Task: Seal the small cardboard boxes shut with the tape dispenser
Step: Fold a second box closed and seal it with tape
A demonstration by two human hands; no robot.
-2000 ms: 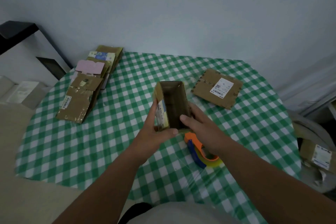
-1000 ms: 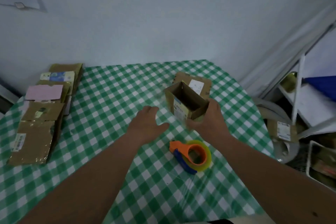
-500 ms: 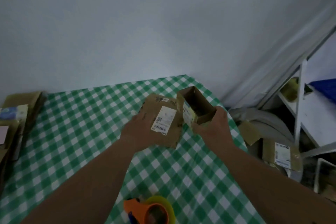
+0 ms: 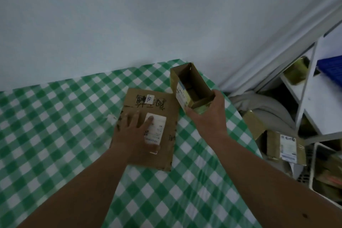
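Head view, sole entry.

Open box (image 4: pixel 192 87): small cardboard carton, its open mouth facing up and toward the camera, tilting, sitting in the air at the far right corner of the surface (image 4: pixel 55 116). The right hand (image 4: pixel 207 114) is gripping its near end, thumb and fingers curling round the lower walls. Judged light and fairly stiff, though the thin walls are likely to buckle under a hard squeeze; holding it across the corners or short end is looking safest.

Flat box (image 4: pixel 148 127): flattened cardboard piece bearing a white label and handwriting, lying on the surface just left of the open box. The left hand (image 4: pixel 137 135) is lying on top of it with fingers spread and straight, pressing or touching it rather than grasping. Judged light, bendable and prone to sliding on the checked cloth; an edge is the likely place for lifting.

Tape dispenser: not showing in this view.

Shelf unit (image 4: pixel 311 98): standing at right, with more cardboard packages at its foot.
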